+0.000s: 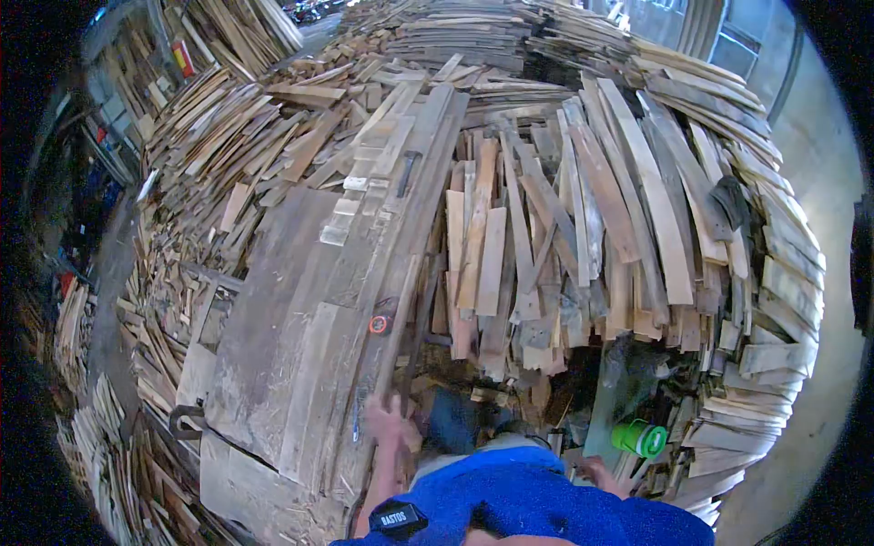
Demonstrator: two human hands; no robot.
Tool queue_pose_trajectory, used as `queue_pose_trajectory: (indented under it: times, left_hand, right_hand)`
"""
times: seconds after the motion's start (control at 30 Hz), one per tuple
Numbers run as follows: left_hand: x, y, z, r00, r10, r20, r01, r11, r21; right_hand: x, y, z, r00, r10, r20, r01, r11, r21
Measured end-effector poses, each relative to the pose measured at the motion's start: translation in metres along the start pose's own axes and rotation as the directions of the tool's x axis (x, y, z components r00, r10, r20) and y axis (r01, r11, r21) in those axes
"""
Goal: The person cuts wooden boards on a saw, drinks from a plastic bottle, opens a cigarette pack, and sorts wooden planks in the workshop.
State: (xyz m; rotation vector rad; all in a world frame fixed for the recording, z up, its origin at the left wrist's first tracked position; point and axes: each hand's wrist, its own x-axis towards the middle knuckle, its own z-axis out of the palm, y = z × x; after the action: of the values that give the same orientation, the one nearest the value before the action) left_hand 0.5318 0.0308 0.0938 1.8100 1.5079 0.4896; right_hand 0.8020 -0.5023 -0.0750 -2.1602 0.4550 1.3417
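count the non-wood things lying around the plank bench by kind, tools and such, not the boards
hammer on the long planks: 1
orange and black round tool on the planks: 1
green round container low on the right: 1
dark glove or rag on the stacked boards: 1
total: 4
The left hand rests on the plank end; the right hand is partly hidden.

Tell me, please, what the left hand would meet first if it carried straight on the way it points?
Most likely the long planks on the bench: the left hand already lies at their near ends, fingers pointing up along them. Further on sits a tape measure, though depth is hard to judge.
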Motion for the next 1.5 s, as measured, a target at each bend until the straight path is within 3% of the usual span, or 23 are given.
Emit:
queue_pose_trajectory:
  times: [0.03,0.1,0.17,0.23,0.27,0.3,0.37,0.43,0.5,0.53,0.67,0.8,0.9,0.97,1.1,1.2,1.23,1.3,1.37,1.4,1.47,1.5]
  left_hand:
    - [0.006,-0.028,-0.002,0.981,0.076,-0.18,-0.034,0.974,0.226]
    - [0.012,-0.083,-0.012,0.969,0.016,-0.246,0.041,0.974,0.222]
    - [0.009,-0.099,-0.018,0.951,-0.042,-0.308,0.112,0.97,0.213]
    - [-0.005,-0.092,-0.036,0.931,-0.158,-0.329,0.26,0.92,0.293]
    - [-0.011,-0.092,-0.041,0.916,-0.216,-0.338,0.332,0.881,0.337]
    - [-0.013,-0.103,-0.037,0.918,-0.229,-0.324,0.339,0.877,0.341]
    - [-0.026,-0.136,-0.025,0.959,-0.028,-0.281,0.173,0.844,0.507]
    - [-0.029,-0.127,-0.028,0.962,-0.106,-0.25,0.219,0.85,0.48]
    - [-0.025,-0.147,-0.014,0.936,-0.041,-0.349,0.202,0.876,0.438]
    - [-0.024,-0.144,-0.015,0.946,-0.044,-0.32,0.194,0.87,0.453]
    - [-0.016,-0.132,-0.01,0.897,-0.134,-0.42,0.348,0.802,0.486]
    - [-0.009,-0.139,0.002,0.861,-0.146,-0.487,0.428,0.727,0.538]
    - [-0.002,-0.133,0.013,0.812,-0.066,-0.58,0.484,0.63,0.607]
    - [-0.002,-0.133,0.016,0.824,-0.058,-0.564,0.47,0.626,0.622]
    - [0.007,-0.131,0.014,0.828,-0.036,-0.559,0.45,0.637,0.626]
    - [0.001,-0.133,0.007,0.831,-0.041,-0.555,0.452,0.631,0.631]
    - [0.004,-0.13,0.006,0.831,-0.04,-0.555,0.45,0.633,0.629]
    - [0.006,-0.128,0.008,0.83,-0.042,-0.557,0.45,0.641,0.622]
    - [0.01,-0.137,0.01,0.825,-0.048,-0.563,0.461,0.633,0.622]
    - [0.012,-0.142,0.01,0.823,-0.044,-0.566,0.467,0.62,0.631]
    - [0.013,-0.141,0.006,0.822,-0.018,-0.569,0.455,0.623,0.637]
    - [0.017,-0.136,0.001,0.822,0.003,-0.569,0.44,0.632,0.638]
  right_hand:
    - [-0.005,-0.008,0.015,0.999,-0.048,0.02,0.048,0.999,0.019]
    - [-0.017,-0.013,0.032,0.989,-0.137,0.055,0.134,0.989,0.059]
    - [0.041,-0.025,0.058,0.945,-0.288,-0.152,0.242,0.933,-0.265]
    - [0.006,-0.081,0.073,0.849,-0.528,0.018,0.528,0.847,-0.053]
    - [-0.033,-0.117,0.081,0.836,-0.549,0.017,0.544,0.822,-0.168]
    - [-0.066,-0.151,0.089,0.826,-0.564,0.021,0.546,0.789,-0.282]
    - [-0.099,-0.182,0.101,0.692,-0.718,0.075,0.7,0.641,-0.315]
    - [-0.105,-0.191,0.107,0.772,-0.625,0.116,0.624,0.709,-0.329]
    - [-0.13,-0.207,0.113,0.806,-0.576,0.141,0.59,0.758,-0.277]
    - [-0.128,-0.203,0.111,0.822,-0.548,0.154,0.569,0.782,-0.253]
    - [-0.118,-0.188,0.092,0.908,-0.402,0.116,0.416,0.898,-0.143]
    - [-0.082,-0.161,0.054,0.914,-0.391,0.11,0.406,0.875,-0.262]
    - [-0.079,-0.163,0.025,0.945,-0.317,0.087,0.328,0.915,-0.233]
    - [-0.076,-0.163,0.01,0.963,-0.262,0.063,0.269,0.938,-0.218]
    - [-0.034,-0.168,-0.001,0.989,-0.145,-0.029,0.123,0.914,-0.388]
    - [-0.007,-0.161,0.016,0.944,-0.315,0.101,0.327,0.935,-0.14]
    - [-0.001,-0.171,0.024,0.941,-0.325,0.1,0.337,0.93,-0.149]
    - [0.007,-0.192,0.045,0.899,-0.406,0.162,0.431,0.761,-0.484]
    - [-0.014,-0.227,0.076,0.955,-0.225,0.195,0.294,0.819,-0.493]
    - [-0.006,-0.228,0.089,0.954,-0.219,0.206,0.295,0.809,-0.508]
    - [0.013,-0.223,0.115,0.852,-0.399,0.339,0.523,0.625,-0.579]
    - [0.011,-0.225,0.129,0.85,-0.371,0.374,0.527,0.605,-0.597]
